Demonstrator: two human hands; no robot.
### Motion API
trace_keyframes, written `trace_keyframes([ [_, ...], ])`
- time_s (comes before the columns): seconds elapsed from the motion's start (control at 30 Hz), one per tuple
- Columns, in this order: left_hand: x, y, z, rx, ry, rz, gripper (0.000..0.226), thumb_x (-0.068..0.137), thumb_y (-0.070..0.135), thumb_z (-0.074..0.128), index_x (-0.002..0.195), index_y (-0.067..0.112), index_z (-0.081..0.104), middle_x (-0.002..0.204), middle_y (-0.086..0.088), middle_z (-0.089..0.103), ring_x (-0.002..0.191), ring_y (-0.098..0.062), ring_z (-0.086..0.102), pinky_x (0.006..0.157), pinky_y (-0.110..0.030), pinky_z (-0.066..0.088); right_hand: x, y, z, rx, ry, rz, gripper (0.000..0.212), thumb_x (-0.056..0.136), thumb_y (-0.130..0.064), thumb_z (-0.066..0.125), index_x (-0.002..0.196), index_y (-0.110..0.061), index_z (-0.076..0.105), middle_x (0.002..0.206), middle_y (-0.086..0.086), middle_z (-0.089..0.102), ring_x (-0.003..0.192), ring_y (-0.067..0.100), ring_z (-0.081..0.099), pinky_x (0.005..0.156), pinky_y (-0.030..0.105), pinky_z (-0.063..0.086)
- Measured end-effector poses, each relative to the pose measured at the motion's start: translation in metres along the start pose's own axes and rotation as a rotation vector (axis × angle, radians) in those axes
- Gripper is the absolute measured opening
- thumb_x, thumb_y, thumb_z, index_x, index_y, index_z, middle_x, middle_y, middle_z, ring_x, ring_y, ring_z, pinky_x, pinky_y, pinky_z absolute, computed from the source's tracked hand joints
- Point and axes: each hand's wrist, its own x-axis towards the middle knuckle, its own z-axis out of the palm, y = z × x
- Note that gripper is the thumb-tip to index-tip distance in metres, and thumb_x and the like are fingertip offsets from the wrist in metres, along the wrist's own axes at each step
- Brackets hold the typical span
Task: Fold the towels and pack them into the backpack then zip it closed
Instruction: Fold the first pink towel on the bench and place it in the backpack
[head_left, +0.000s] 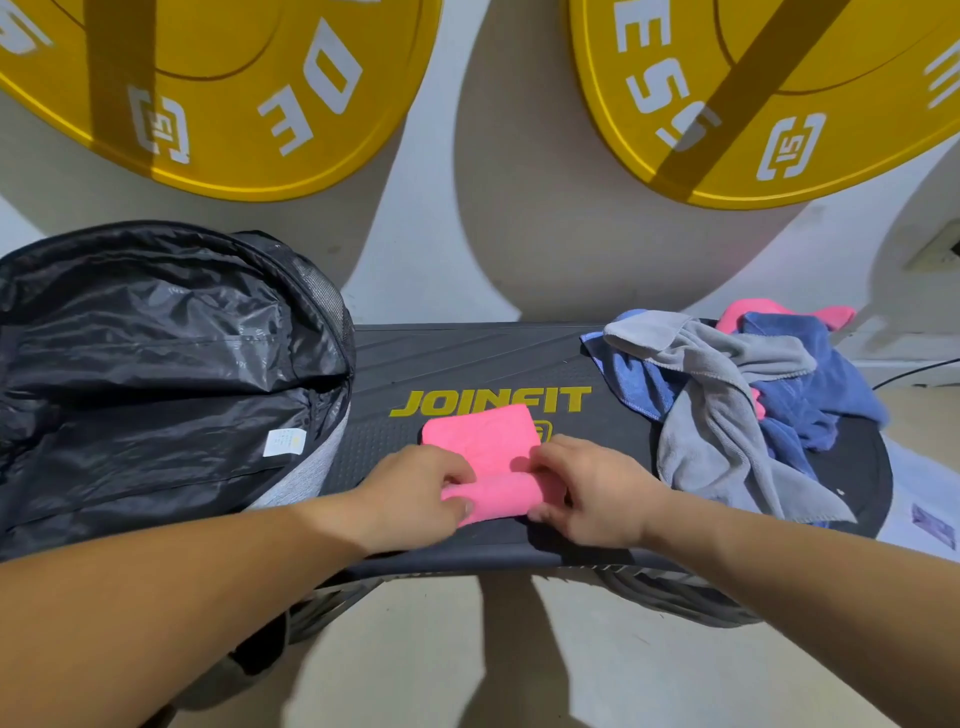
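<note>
Towel in hand: one pink towel (483, 441), partly folded, lying flat on the bench (467, 353) at the middle of its near edge, covering the lower part of the yellow JOINFIT lettering.
Fold: the near end of the towel is lifted and turned over towards the far end; the far half lies flat.
Left hand (415, 483): fingers curled over the left end of the turned-up fold, thumb under it, pinching the cloth.
Right hand (592, 488): fingers curled onto the right end of the same fold, gripping it.
Backpack (156, 364): one, on the left end of the bench, unzipped and spread wide, black lining showing, a white tag (283, 441) on its inner wall; no towel shows inside.
Towel pile (737, 395): one loose heap on the right end of the bench, a grey towel (711, 431) on top and hanging over the near edge, blue cloth (810, 395) beneath it, number of blue pieces unclear, one more pink piece (769, 312) at the far side.
Between pile and hands: bare bench.
Behind the bench: two yellow weight plates (234, 78) against the wall, one above each end.
</note>
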Motion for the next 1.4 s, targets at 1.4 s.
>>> trace_keyframes([
  [1.4,0.013,0.006,-0.009,-0.198,0.06,0.079,0.042,0.067,0.028,0.079,0.068,0.021,0.037,0.07,0.007,0.046,0.064,-0.016,0.042,0.058,-0.032,0.034,0.053,-0.063,-0.018,1.348,0.171,0.632,0.042,0.069,-0.006,0.082,0.097,-0.015,0.052,0.093,0.015,0.066,0.076,0.028,0.068,0.073,0.048,0.061],
])
